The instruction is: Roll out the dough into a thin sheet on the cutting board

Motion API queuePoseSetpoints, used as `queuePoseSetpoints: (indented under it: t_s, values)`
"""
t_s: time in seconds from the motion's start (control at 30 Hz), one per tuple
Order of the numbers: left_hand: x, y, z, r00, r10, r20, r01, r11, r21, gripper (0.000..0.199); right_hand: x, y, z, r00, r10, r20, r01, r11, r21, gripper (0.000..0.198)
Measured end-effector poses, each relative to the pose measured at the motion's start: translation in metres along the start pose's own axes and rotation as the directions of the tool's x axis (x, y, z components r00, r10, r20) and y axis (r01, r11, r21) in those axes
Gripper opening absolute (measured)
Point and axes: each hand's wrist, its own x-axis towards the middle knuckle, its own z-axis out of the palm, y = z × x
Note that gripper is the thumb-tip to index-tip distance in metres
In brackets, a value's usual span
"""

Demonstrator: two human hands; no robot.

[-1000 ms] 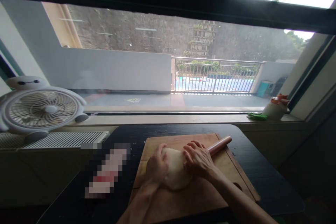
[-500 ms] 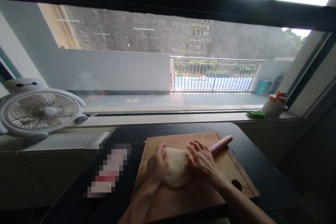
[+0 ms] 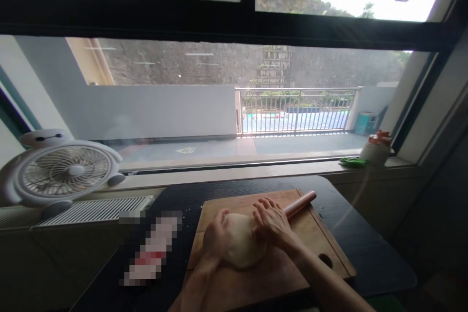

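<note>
A round, pale lump of dough (image 3: 242, 246) lies on the wooden cutting board (image 3: 292, 273). Cupped against the dough's left side is my left hand (image 3: 216, 236), its fingers curled round the edge and slightly blurred. My right hand (image 3: 270, 222) holds the right side, thumb pressing on the dough and fingers bent over its far edge. Just beyond the right hand, a rolling pin (image 3: 300, 204) lies slanted across the board's far right part, partly hidden by that hand.
The board sits on a dark table (image 3: 369, 243). At the table's left is a pixelated pale item (image 3: 151, 248). A white fan (image 3: 69, 170) stands at the left by the window. On the sill at right are a green cloth (image 3: 353, 162) and a white pot-like object (image 3: 376, 150).
The camera view has tilted up a little, so the scene sits lower. Both hands stay at the dough; the right hand's fingers have shifted slightly on its edge.
</note>
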Motion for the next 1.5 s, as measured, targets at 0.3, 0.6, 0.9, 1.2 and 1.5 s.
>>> queuePoseSetpoints:
  t_s: [0.3, 0.6, 0.9, 1.2, 1.5]
  values:
    - [0.042, 0.052, -0.02, 0.876, 0.016, 0.481, -0.032, 0.999, 0.025, 0.021, -0.052, 0.008, -0.011, 0.988, 0.022, -0.152, -0.015, 0.999, 0.042, 0.022]
    - [-0.003, 0.016, -0.012, 0.98, 0.008, 0.199, -0.001, 0.999, -0.035, 0.027, -0.019, 0.008, -0.002, 0.985, 0.147, -0.085, -0.144, 0.988, 0.05, 0.026]
    - [-0.008, -0.01, 0.012, 0.996, 0.03, -0.087, -0.028, 0.999, 0.026, 0.029, 0.051, -0.017, 0.014, 0.96, 0.243, 0.141, -0.249, 0.968, 0.025, 0.03]
    - [-0.013, -0.007, 0.011, 0.996, 0.026, -0.085, -0.026, 1.0, -0.003, 0.027, -0.014, -0.013, -0.001, 0.994, 0.112, 0.001, -0.112, 0.992, 0.063, 0.031]
    - [-0.014, -0.002, 0.007, 0.999, 0.001, -0.044, -0.002, 1.0, -0.015, 0.029, 0.063, -0.015, 0.02, 0.958, 0.217, 0.188, -0.226, 0.974, 0.028, 0.033]
